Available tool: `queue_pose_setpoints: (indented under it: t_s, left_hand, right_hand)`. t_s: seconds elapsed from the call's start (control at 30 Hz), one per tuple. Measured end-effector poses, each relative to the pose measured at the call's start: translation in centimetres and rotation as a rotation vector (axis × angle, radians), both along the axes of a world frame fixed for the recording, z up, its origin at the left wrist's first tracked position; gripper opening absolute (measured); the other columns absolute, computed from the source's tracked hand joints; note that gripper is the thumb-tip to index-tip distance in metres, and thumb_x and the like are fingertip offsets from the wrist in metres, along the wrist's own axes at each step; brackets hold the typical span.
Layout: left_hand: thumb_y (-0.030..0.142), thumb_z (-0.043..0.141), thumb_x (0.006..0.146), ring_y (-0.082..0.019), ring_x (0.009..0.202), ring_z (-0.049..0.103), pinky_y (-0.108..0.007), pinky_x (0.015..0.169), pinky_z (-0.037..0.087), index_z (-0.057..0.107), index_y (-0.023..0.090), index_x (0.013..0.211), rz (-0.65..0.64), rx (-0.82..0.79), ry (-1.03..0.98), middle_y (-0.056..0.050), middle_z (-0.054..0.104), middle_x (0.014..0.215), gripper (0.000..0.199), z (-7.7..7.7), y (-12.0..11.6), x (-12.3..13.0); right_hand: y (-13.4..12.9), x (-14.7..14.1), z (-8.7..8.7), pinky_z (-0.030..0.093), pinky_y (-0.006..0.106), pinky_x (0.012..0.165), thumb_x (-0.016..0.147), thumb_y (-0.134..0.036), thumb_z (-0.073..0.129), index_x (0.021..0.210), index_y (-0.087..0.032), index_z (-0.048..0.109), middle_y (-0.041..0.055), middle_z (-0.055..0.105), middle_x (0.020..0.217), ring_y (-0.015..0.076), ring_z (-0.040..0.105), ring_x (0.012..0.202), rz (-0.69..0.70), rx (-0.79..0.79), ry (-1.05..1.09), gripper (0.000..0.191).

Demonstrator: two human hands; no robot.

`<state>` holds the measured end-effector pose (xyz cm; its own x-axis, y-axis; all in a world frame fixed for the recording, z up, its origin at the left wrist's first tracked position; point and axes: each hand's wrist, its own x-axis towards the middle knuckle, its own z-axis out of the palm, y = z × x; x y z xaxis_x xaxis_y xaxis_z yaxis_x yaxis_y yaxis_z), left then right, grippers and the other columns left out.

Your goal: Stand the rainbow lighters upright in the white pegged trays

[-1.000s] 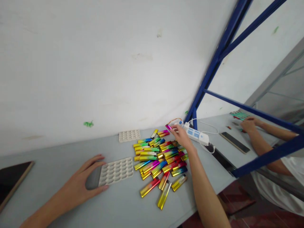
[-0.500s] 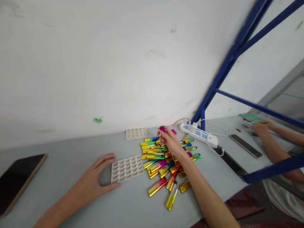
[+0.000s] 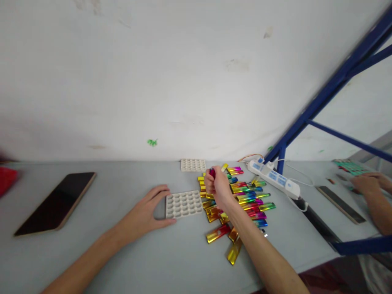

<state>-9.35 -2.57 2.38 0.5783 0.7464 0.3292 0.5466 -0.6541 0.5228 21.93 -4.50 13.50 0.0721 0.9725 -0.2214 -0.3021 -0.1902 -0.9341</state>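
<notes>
My left hand (image 3: pixel 150 210) lies on the grey table with thumb and fingers spread at the left end of a white tray (image 3: pixel 183 204) with rows of oval hollows. No items show in those hollows. My right hand (image 3: pixel 219 185) is closed round a shiny lighter-shaped piece (image 3: pixel 212 172); only its purple end shows above the fist. Beneath and beyond that hand spreads a pile of shiny pieces (image 3: pixel 245 198) in gold, red, green, blue and purple.
Near the wall stands a second white tray (image 3: pixel 193 165). A black phone-like slab (image 3: pixel 58 202) lies at left. At right are a white power strip (image 3: pixel 274 178), a blue metal frame (image 3: pixel 318 90) and another person's hands (image 3: pixel 367 183).
The view has turned to the right-hand scene's left, so things sit farther right. My right hand has turned into a fist round the purple-ended piece. My left hand stays spread at the tray.
</notes>
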Motion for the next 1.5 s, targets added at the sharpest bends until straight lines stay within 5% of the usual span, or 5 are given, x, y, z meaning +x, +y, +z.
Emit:
queue_pose_setpoints:
  t_s: [0.23,0.5,0.97,1.33,1.5]
  left_hand:
    - [0.071,0.119,0.077,-0.050,0.170,0.071,-0.062,0.145,0.062,0.074,0.030,0.177,-0.002,-0.070,0.048,-0.018,0.062,0.192,0.117,0.9,-0.2,-0.9]
    - [0.051,0.109,0.093,-0.045,0.171,0.071,-0.059,0.149,0.057,0.085,0.027,0.157,0.021,-0.143,-0.021,-0.016,0.057,0.195,0.073,2.5,-0.7,-0.7]
    - [0.040,0.106,0.087,-0.039,0.143,0.086,-0.051,0.133,0.068,0.078,0.029,0.154,0.001,-0.174,-0.117,-0.009,0.088,0.153,0.073,4.0,-1.9,1.1]
    - [0.040,0.108,0.082,-0.041,0.155,0.081,-0.054,0.141,0.065,0.083,0.026,0.152,-0.049,-0.149,-0.066,-0.014,0.083,0.166,0.075,2.9,-1.3,0.9]
    - [0.047,0.104,0.085,-0.043,0.151,0.083,-0.057,0.139,0.068,0.083,0.027,0.152,-0.051,-0.106,-0.057,-0.014,0.083,0.165,0.072,2.2,-0.8,0.1]
  right_hand:
    - [-0.3,-1.5,-2.4,0.031,0.024,0.049,0.089,-0.097,0.086,0.081,-0.028,0.067,-0.0100,0.036,0.064,0.0128,0.029,0.056,0.040,0.119,0.005,0.072]
    - [-1.8,-2.2,-3.8,0.071,0.040,0.091,0.097,-0.083,0.098,0.119,-0.030,0.092,0.0029,0.083,0.099,0.0256,0.078,0.094,0.175,0.310,-0.257,0.058]
    - [-2.5,-3.7,-3.9,0.080,0.052,0.100,0.108,-0.066,0.093,0.118,-0.033,0.089,0.0081,0.095,0.109,0.0349,0.093,0.101,0.149,0.433,-0.468,0.034]
    - [-1.2,-3.8,-6.2,0.071,0.052,0.111,0.121,-0.065,0.086,0.123,-0.031,0.094,0.0133,0.093,0.119,0.0359,0.085,0.115,0.349,0.618,-0.838,0.035]
    - [-1.0,-0.3,-5.7,0.069,0.054,0.119,0.121,-0.056,0.088,0.145,-0.033,0.092,0.0141,0.090,0.138,0.0349,0.083,0.121,0.217,0.670,-0.955,0.034]
